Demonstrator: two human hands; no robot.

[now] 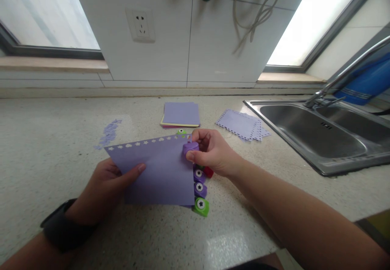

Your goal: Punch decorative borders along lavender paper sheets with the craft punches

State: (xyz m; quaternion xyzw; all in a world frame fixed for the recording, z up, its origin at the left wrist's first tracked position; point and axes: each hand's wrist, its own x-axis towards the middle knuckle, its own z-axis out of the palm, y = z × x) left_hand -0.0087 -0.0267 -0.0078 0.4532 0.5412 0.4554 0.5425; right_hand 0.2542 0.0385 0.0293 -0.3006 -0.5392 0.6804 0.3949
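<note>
1. Pinched between thumb and fingers of the right hand (pixel 213 152) is a small purple punch (pixel 191 147), closed onto the top right corner of a purple paper sheet (pixel 158 172).
2. Left hand (pixel 106 184) grips the sheet's left edge, thumb lying on top and fingers underneath; a dark wristband (pixel 65 225) sits on that wrist.
3. Held just above the speckled countertop (pixel 45 140), the sheet runs its long axis left to right, its top edge tilted so the right end lies farther from the person.
4. Along that top edge runs a row of punched hearts and stars.
5. Just beside the sheet's right edge, more punches lie in a line: two purple punches (pixel 199 182), a green punch (pixel 201 206) and a red one (pixel 208 172).
6. Farther back lie a stack of coloured paper (pixel 181 114), several punched sheets (pixel 242 124) and purple scraps (pixel 108 133); a steel sink (pixel 319 136) sits to the right.
</note>
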